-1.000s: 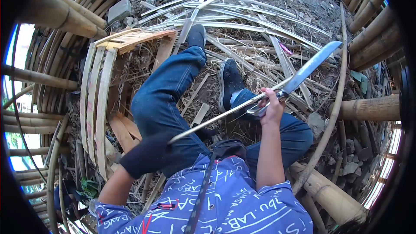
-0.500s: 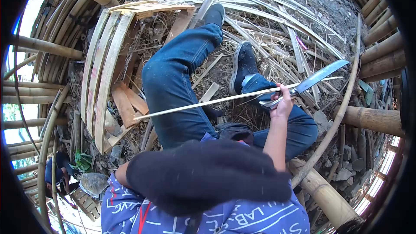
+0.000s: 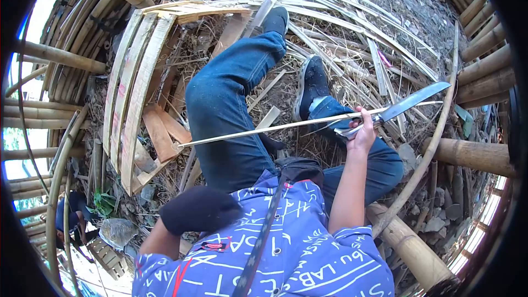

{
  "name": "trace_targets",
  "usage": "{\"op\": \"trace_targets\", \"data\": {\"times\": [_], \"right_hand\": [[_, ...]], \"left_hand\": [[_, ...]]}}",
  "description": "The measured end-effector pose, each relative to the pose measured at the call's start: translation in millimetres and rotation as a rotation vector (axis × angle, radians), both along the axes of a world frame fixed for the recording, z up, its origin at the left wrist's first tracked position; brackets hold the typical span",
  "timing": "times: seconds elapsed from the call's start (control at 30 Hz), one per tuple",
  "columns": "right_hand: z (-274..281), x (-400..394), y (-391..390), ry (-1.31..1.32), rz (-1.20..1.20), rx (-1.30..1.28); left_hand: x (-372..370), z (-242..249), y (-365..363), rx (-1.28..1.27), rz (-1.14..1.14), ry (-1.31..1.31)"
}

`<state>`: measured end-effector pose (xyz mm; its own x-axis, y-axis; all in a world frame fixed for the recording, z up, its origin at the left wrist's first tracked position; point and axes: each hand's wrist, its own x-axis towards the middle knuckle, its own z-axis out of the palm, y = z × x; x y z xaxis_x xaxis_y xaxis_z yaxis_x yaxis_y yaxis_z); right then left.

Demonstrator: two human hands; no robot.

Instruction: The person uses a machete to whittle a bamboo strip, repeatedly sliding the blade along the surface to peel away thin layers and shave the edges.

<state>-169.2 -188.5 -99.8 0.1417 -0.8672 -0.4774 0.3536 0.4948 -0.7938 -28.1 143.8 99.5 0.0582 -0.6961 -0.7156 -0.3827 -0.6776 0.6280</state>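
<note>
My right hand (image 3: 360, 132), bare, is closed around the handle of a long broad-bladed knife (image 3: 412, 100). The blade points up and to the right. A thin pale bamboo strip (image 3: 264, 130) is pinched in the same hand, crossing over my legs to the left. My left hand (image 3: 201, 209), in a black glove, is in front of my shirt at the left, apart from the strip. Motion blurs its fingers, and nothing shows in it. The strip's left end is near some wooden boards (image 3: 158, 132).
Long split strips (image 3: 379, 30) lie on the ground beyond my feet. Three pale slats (image 3: 140, 93) form a frame at the left. Bamboo poles (image 3: 467, 154) are on both sides, with a curved stick (image 3: 434, 148) at the right. Another person (image 3: 77, 217) is at the lower left.
My gloved left hand has moved left and down, from in front of the camera to beside my chest, uncovering my shirt. The right hand has shifted slightly right with the knife and strip.
</note>
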Motion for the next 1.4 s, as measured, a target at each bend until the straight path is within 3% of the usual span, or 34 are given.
{"op": "trace_targets", "data": {"times": [0.1, 0.13, 0.2, 0.27, 0.33, 0.4, 0.43, 0.6, 0.63, 0.67, 0.7, 0.73, 0.93, 1.23, 1.3, 1.4], "right_hand": [[3.4, 0.7, -3.2, 0.001, -0.036, -0.008], [4.2, 3.5, -3.3, -0.007, -0.069, -0.019], [7.5, 7.3, -2.8, -0.021, -0.065, -0.001], [10.6, 13.5, -0.6, -0.05, -0.086, 0.016], [15.1, 13.7, 2.0, 0.007, -0.027, 0.002], [9.9, 11.5, 0.5, -0.012, -0.038, -0.015], [5.9, 12.0, -0.9, -0.018, -0.063, -0.055], [18.4, 25.5, 3.3, -0.027, -0.077, -0.063], [22.1, 24.9, 4.9, -0.037, -0.04, -0.054], [23.2, 25.4, 5.4, -0.027, -0.053, -0.058], [27.7, 24.7, 6.1, -0.027, -0.055, -0.046], [28.9, 23.0, 6.8, -0.025, -0.058, -0.034], [20.6, 5.8, 12.1, 0.008, -0.042, -0.146], [9.6, 7.2, 9.5, -0.016, -0.055, -0.083], [19.9, 11.1, 15.6, 0.098, -0.105, -0.063], [32.4, 12.9, 14.5, -0.048, -0.127, -0.047]], "left_hand": [[-6.7, -28.7, 49.8, 0.558, -0.125, -0.583], [-7.9, -51.7, 70.3, 0.563, -0.121, -0.58], [-11.1, -123.5, 111.4, 0.345, 0.384, -0.826], [-6.1, -204.6, 132.8, -0.02, 0.249, -0.558], [-0.5, -156.4, 100.0, 0.054, 0.237, -0.402], [-0.8, -52.4, 55.4, -0.05, 0.534, 0.039], [-3.0, -30.6, 41.8, -0.041, 0.527, 0.059], [-3.9, 47.5, -1.5, -0.819, 0.259, 0.621], [-4.3, 48.3, -12.9, -0.977, 0.201, 0.717], [-13.9, 29.5, -45.8, -1.456, 0.139, 0.891], [-13.3, 47.1, -50.2, -1.22, -0.003, 0.988], [-18.6, 57.8, -60.1, -1.157, -0.052, 1.034], [-26.3, 81.9, -67.0, -1.158, 0.05, 1.2], [-16.5, 113.6, -38.4, -1.143, 0.313, 1.227], [-2.1, 92.7, -15.9, -1.13, 0.333, 1.288], [33.2, -0.5, 23.1, -1.546, 0.601, 1.097]]}}
